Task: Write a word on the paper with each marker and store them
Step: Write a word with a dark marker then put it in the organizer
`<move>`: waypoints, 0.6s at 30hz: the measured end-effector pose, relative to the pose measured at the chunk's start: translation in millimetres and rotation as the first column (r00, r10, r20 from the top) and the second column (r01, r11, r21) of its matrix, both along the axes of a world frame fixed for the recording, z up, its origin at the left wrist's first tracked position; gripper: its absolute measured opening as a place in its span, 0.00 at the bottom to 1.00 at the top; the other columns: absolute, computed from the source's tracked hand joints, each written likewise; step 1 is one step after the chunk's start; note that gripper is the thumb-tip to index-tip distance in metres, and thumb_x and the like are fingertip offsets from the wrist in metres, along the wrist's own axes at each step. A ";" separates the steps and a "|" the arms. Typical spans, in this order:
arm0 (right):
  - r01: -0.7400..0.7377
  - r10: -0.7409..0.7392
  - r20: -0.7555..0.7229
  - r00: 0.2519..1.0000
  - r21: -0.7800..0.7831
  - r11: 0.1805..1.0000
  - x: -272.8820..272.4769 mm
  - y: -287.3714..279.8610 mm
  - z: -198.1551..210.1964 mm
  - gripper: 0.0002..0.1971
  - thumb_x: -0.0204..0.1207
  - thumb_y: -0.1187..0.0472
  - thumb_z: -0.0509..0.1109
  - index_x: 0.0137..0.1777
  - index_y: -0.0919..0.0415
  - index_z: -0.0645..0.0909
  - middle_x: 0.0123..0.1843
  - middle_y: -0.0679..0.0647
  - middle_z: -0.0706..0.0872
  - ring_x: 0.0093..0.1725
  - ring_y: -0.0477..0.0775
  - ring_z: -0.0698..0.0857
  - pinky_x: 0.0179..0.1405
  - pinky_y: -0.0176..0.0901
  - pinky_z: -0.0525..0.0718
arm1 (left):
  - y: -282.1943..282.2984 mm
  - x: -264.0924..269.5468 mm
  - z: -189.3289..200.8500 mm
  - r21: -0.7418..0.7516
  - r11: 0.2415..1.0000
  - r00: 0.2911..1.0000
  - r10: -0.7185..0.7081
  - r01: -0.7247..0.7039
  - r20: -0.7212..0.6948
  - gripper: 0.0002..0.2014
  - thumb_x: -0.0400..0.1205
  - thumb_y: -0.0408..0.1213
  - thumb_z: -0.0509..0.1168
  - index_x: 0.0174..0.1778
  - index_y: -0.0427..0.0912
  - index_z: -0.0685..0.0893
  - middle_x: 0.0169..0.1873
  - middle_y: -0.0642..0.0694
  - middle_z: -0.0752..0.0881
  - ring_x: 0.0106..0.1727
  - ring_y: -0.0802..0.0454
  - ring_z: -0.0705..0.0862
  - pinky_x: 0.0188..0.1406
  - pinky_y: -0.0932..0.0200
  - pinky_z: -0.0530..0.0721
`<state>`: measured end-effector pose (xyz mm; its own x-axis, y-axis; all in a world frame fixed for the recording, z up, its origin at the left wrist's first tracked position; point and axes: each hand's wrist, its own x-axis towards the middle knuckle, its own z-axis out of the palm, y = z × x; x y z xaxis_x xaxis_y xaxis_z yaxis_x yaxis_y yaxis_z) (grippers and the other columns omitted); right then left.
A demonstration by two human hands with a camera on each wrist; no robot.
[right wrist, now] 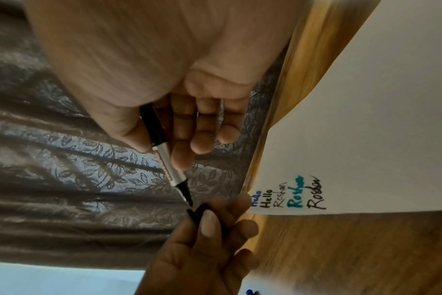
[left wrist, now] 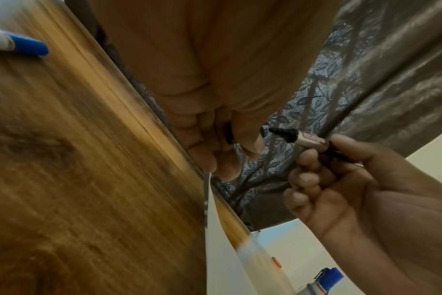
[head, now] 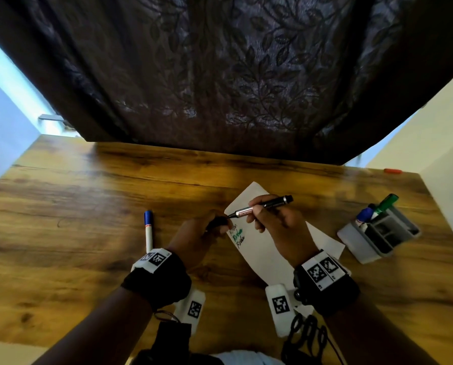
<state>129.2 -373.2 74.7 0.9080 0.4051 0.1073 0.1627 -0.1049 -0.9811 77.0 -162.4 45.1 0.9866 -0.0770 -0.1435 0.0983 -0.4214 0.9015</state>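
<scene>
My right hand (head: 270,219) grips a black marker (head: 262,206) with a silver band, its bare tip (right wrist: 188,200) pointing left. Just off that tip, my left hand (head: 201,233) pinches the marker's black cap (head: 217,222) between thumb and fingers; cap (right wrist: 196,214) and tip sit a small gap apart. Both hands hover above the left end of the white paper (head: 275,248), which carries several written words (right wrist: 290,197) in blue, black and green. A blue-capped marker (head: 148,229) lies on the table left of my left hand.
A grey compartment holder (head: 378,238) stands at the right, with a green marker (head: 386,202) and a blue-capped one (head: 365,216) upright in it. A small orange object (head: 392,171) lies at the far right table edge. A dark leaf-patterned curtain (head: 220,75) hangs behind the wooden table (head: 75,206).
</scene>
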 end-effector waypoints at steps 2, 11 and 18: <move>-0.004 0.006 0.031 1.000 -0.065 0.998 -1.0 6.0 -2.7 0.07 0.83 0.58 0.66 0.55 0.57 0.85 0.44 0.54 0.91 0.42 0.49 0.88 0.43 0.42 0.83 | 2.1 -2.1 0.8 0.015 1.000 1.000 -0.007 0.007 0.008 0.08 0.84 0.38 0.64 0.51 0.56 0.85 0.50 0.50 0.89 0.48 0.48 0.87 0.50 0.44 0.87; 0.036 -0.011 0.102 0.995 -0.241 0.970 -12.1 23.2 1.3 0.05 0.82 0.57 0.70 0.50 0.46 0.87 0.40 0.44 0.92 0.42 0.39 0.89 0.39 0.29 0.84 | 8.9 -3.2 9.6 0.190 0.980 0.989 -0.091 0.068 0.114 0.05 0.84 0.39 0.64 0.52 0.48 0.84 0.37 0.52 0.87 0.37 0.56 0.86 0.40 0.54 0.88; 0.127 -0.134 -0.031 0.991 -0.157 0.979 -13.3 36.4 -2.4 0.11 0.81 0.52 0.71 0.46 0.58 0.91 0.38 0.50 0.94 0.39 0.51 0.92 0.49 0.45 0.89 | 11.9 3.9 7.3 0.308 0.950 0.959 -0.126 0.043 0.254 0.08 0.85 0.39 0.61 0.54 0.43 0.84 0.44 0.48 0.88 0.43 0.52 0.86 0.43 0.49 0.86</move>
